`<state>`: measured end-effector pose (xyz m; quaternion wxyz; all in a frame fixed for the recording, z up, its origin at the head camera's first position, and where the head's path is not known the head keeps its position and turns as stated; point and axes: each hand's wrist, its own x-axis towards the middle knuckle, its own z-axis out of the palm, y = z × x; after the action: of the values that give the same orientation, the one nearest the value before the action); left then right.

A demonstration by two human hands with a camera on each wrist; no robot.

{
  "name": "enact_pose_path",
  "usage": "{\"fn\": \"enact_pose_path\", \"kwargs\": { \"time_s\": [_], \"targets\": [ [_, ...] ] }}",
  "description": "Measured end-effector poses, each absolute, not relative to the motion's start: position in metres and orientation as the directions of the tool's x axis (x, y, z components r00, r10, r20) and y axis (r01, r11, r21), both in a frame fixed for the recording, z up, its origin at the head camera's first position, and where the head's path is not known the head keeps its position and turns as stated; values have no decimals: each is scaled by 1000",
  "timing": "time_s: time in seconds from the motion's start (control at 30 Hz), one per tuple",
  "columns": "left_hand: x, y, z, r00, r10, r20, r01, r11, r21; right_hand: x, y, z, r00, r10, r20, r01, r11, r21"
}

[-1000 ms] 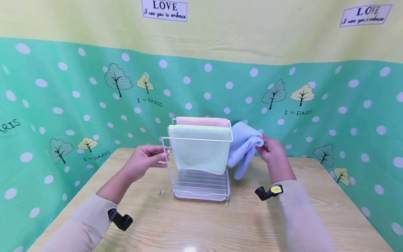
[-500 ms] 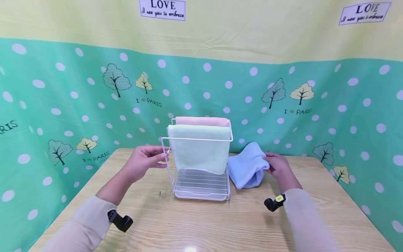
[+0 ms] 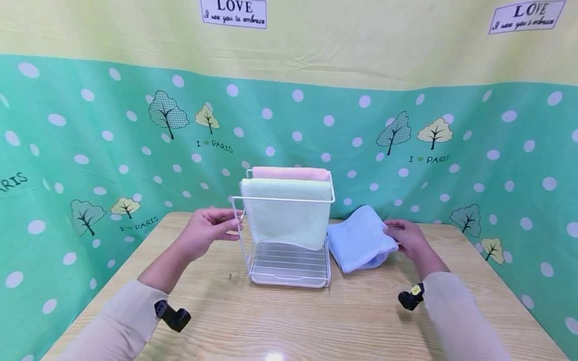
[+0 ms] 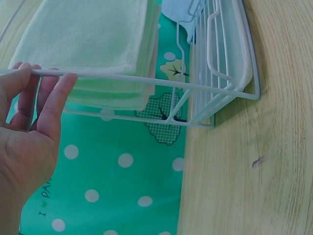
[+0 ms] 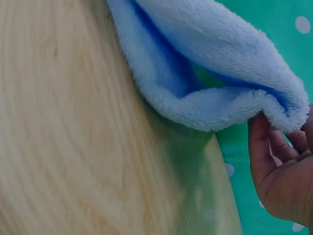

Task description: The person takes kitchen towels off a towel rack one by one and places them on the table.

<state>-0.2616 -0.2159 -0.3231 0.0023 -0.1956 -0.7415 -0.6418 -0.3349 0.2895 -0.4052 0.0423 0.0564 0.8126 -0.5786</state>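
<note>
A white wire rack point(image 3: 289, 200) stands mid-table with a tray point(image 3: 289, 278) at its base. Over its upper bars hang a pale green towel point(image 3: 286, 215) and, behind that, a pink towel point(image 3: 291, 173). My left hand point(image 3: 209, 229) pinches the rack's left front upright between thumb and fingers, as the left wrist view also shows. To the rack's right, a blue towel point(image 3: 361, 240) lies partly folded on the table, its right edge lifted. My right hand point(image 3: 406, 238) pinches that edge; in the right wrist view the towel point(image 5: 205, 63) sags open in a loop.
The wooden table point(image 3: 289, 326) runs up to a green and yellow patterned curtain point(image 3: 289, 125) behind and at both sides. A small dark mark point(image 3: 230, 276) shows on the tabletop left of the rack.
My right hand has brought the blue towel down from beside the rack's upper part onto the table, then moved right, spreading it flatter. My left hand stays on the rack.
</note>
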Motion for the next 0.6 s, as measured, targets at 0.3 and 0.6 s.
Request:
{"fn": "enact_pose_path", "kwargs": {
  "time_s": [0.3, 0.6],
  "targets": [
    [-261, -215, -321, -928, 278, 248, 282, 88, 955, -330, 305, -419, -995, 50, -88, 101, 461, -882],
    [-260, -215, -321, -930, 277, 244, 279, 95, 956, -320, 318, -432, -999, 29, -33, 44, 581, -812]
  ]
}}
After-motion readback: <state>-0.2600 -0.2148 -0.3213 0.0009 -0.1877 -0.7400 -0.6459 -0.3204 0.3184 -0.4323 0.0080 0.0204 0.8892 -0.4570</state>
